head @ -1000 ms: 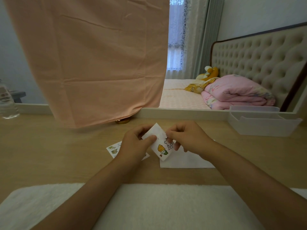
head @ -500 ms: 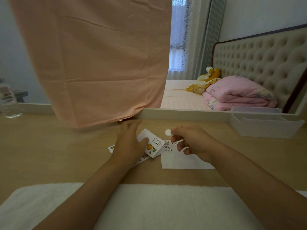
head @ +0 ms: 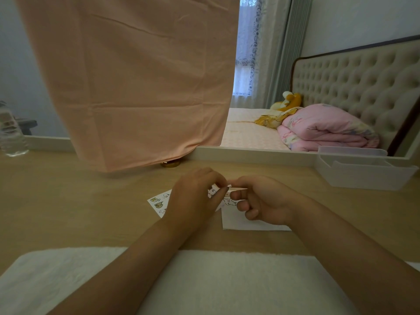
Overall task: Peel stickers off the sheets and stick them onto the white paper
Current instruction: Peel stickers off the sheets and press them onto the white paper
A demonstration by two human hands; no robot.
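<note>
- Left hand reaches in over the desk's near edge, fingers curled, pinching a sticker sheet.
- Right hand sits just beside it, fingertips pinching a sticker, other fingers curled under.

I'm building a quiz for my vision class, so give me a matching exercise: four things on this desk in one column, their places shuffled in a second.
Things:
1 sticker sheet
2 white paper
3 clear bottle
4 white organiser

Places:
A at the far left
B partly under the right hand
C at the far right
D showing just left of the left hand

Pairs: 1-D; 2-B; 3-A; 4-C
</note>
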